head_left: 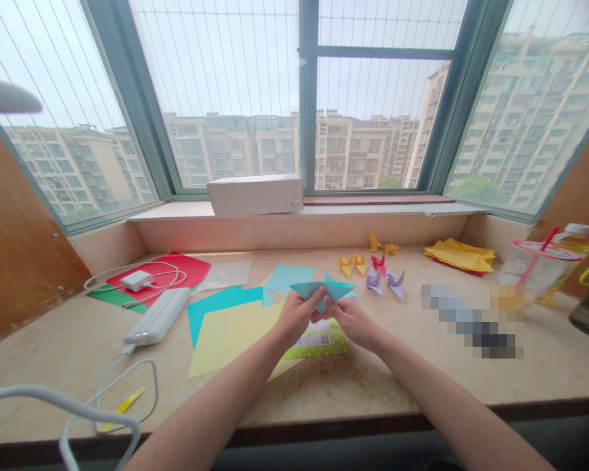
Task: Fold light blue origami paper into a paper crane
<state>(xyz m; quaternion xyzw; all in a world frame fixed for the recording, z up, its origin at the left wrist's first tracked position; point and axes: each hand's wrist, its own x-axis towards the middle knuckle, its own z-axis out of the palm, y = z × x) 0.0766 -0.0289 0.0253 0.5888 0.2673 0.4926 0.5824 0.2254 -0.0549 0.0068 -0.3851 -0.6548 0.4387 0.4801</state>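
Both of my hands grip a partly folded piece of light blue origami paper [341, 288], held up over the counter with its pointed ends spread left and right. My left hand [298, 313] pinches it from the left, thumb on top. Close against it, my right hand [351, 318] is closed on the paper's right part. Beneath the hands lies a green dotted packet [341, 345] with a white label, partly hidden by them. Yellow paper [230, 330], teal paper [199, 314] and a light blue sheet [289, 277] lie to the left.
Several folded paper cranes [374, 280] stand beyond my hands. Yellow sheets [459, 254] and a lidded cup [537, 265] are at right. At left lie a power bank [160, 317], a charger [137, 280], cables and red paper [177, 271]. A white box [255, 195] rests on the sill.
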